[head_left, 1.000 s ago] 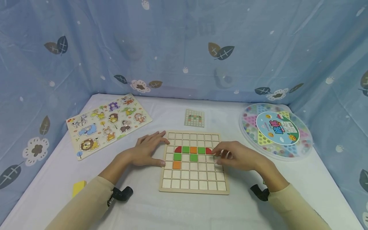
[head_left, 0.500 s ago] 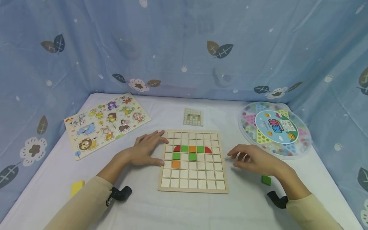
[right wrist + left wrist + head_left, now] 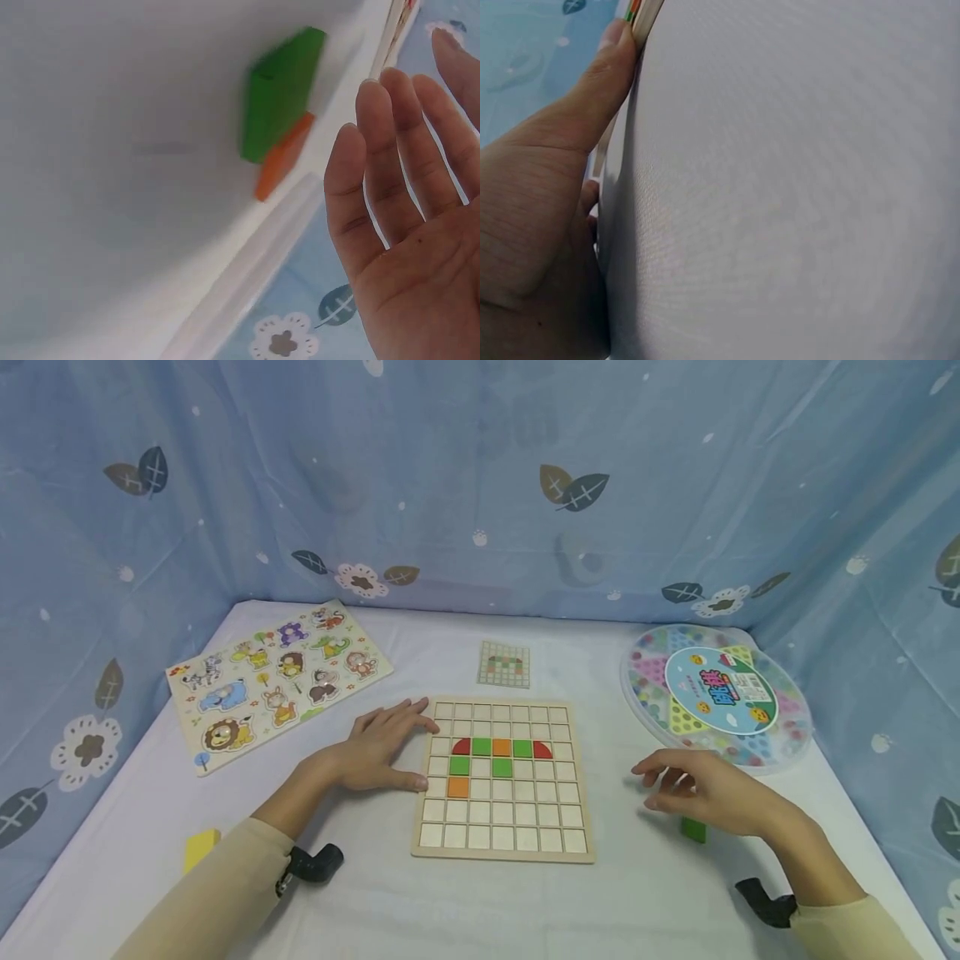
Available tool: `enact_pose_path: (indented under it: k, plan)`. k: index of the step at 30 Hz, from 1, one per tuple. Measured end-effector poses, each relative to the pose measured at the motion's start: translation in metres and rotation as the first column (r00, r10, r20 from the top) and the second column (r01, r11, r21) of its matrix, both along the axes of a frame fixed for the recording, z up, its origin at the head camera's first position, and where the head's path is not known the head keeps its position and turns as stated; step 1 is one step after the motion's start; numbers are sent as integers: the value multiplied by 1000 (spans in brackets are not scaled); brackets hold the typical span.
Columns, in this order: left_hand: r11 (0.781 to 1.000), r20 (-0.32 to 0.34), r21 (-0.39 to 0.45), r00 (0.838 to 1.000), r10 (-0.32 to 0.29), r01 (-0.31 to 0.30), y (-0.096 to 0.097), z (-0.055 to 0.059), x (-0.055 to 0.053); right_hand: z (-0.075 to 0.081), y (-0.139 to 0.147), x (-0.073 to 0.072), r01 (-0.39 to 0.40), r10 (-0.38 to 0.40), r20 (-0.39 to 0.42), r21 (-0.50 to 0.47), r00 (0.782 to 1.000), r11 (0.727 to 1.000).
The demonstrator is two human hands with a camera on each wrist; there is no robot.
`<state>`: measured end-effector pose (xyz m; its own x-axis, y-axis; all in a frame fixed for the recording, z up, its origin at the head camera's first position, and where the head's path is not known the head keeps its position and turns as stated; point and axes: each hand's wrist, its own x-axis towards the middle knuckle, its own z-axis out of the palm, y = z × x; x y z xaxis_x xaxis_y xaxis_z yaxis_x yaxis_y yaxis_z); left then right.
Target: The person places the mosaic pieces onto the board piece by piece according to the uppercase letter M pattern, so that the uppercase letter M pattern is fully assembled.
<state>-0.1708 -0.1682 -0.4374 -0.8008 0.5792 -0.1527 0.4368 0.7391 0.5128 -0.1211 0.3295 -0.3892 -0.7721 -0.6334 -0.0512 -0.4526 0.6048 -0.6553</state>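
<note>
A wooden grid board (image 3: 504, 837) lies flat in the head view, with red, green and orange tiles (image 3: 502, 747) set in its upper cells. My left hand (image 3: 375, 753) rests at the board's left edge, thumb and fingertips touching the rim; its thumb (image 3: 604, 82) shows against that edge in the left wrist view. To the right of the board, my right hand (image 3: 712, 789) hovers with loosely bent fingers, holding nothing. Below it on the cloth lies a green tile (image 3: 693, 830), partly covered by the hand. An orange tile (image 3: 286, 157) lies beside that green tile in the right wrist view.
A small pattern card (image 3: 504, 664) lies behind the board. An animal peg puzzle (image 3: 281, 689) is at back left, a round clear game case (image 3: 720, 693) at back right. A yellow block (image 3: 201, 847) sits by my left sleeve. Blue curtains enclose the white-covered table.
My right hand has left the red piece at the row's right end and moved right and toward me, over the green tile. My left hand has stayed at the board's edge.
</note>
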Motion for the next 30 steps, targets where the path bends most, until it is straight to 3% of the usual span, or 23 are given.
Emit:
enact_pose_path:
  k: [13,18,30]
  plan:
    - [1000,12,14,1000,16,-16,-1,0,1,-8,25,13,56,-56,-24,-5,998,998]
    - [1000,4,6,1000,15,-15,0,0,1,-9,35,16,39,-41,-42,-42,998,998]
    - [1000,7,12,1000,15,-15,0,0,2,-19,51,24,37,-34,44,-65,998,997]
